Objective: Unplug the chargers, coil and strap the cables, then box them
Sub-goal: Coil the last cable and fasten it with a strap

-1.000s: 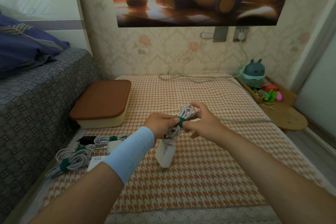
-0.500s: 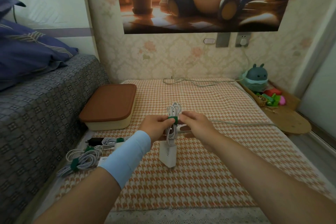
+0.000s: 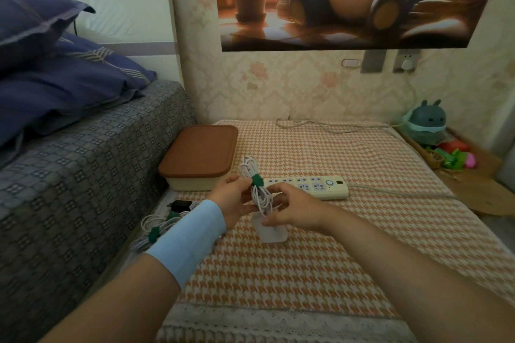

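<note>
A coiled white cable (image 3: 252, 175) with a green strap (image 3: 257, 179) around its middle stands upright over the checked table. My left hand (image 3: 232, 198) pinches the coil at the strap. My right hand (image 3: 292, 210) holds its lower end, just above the white charger block (image 3: 269, 231) that hangs from it. A cream box with a brown lid (image 3: 199, 157), shut, sits at the table's left. Two other strapped cables (image 3: 156, 227) and a black adapter (image 3: 179, 205) lie left of my wrist.
A cream power strip (image 3: 309, 186) lies behind my hands, its cord (image 3: 401, 194) running right. Another cord (image 3: 320, 125) lies along the wall to a plug in the wall socket (image 3: 407, 62). A bed (image 3: 83, 153) borders the left; toys (image 3: 426, 122) stand at right.
My right hand has slid from the strap down to the coil's lower end. The view has tilted up, and the power strip now shows behind my hands.
</note>
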The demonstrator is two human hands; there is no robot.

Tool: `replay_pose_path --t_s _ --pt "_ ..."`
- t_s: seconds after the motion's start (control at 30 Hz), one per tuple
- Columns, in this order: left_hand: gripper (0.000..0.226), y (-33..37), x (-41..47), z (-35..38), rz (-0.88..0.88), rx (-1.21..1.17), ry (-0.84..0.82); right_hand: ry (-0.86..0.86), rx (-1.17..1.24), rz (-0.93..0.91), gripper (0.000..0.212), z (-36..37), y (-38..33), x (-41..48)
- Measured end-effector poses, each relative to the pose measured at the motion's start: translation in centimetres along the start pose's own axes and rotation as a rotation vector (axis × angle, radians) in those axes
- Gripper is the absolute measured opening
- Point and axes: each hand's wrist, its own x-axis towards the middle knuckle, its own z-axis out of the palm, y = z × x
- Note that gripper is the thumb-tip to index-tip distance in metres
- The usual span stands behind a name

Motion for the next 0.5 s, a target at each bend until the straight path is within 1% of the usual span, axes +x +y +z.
replay_pose_path --t_s 0.07,0.13,0.2,0.23,0.3,0.33,0.4,0.43,0.47,0.5 --pt "0.037 0.4 -0.1 -1.0 0.009 -0.022 0.005 0.007 -0.042 -0.016 0.066 1.0 -0.1 0.6" --pt "0.038 0.8 -0.6 -1.9 0.037 0.021 0.013 -0.02 -0.028 -0.039 0.052 1.8 -0.6 1.0" --pt "0.041 1.2 -0.8 -3.1 0.048 0.142 0.02 -0.066 -0.022 -0.012 0.037 2.4 -1.5 1.0" --pt "0.04 1.3 -0.6 -4.0 0.036 0.208 0.039 -0.092 -0.033 0.02 0.034 2.6 -1.9 1.1" --pt "0.04 1.4 -0.8 -5.6 -0.032 0.329 0.085 -0.133 -0.056 0.101 0.035 3.0 -2.1 1.3" --pt "0.039 1.3 -0.7 -6.4 -0.059 0.45 0.089 -0.138 -0.07 0.144 0.036 3.2 -1.9 1.4" --pt "0.032 0.6 -0.8 -7.5 -0.033 0.708 0.081 -0.128 -0.083 0.238 0.036 3.6 -1.5 1.7" --pt "0.032 0.1 -0.7 -7.8 0.007 0.762 0.088 -0.114 -0.075 0.292 0.035 3.8 -1.3 1.9" --pt "0.037 -0.4 -0.6 -7.9 0.039 0.771 0.082 -0.09 -0.057 0.344 0.03 4.1 -1.1 2.1" --pt "0.049 -0.8 -0.4 -7.9 0.056 0.764 0.072 -0.068 -0.014 0.389 0.021 4.3 -0.9 2.2"
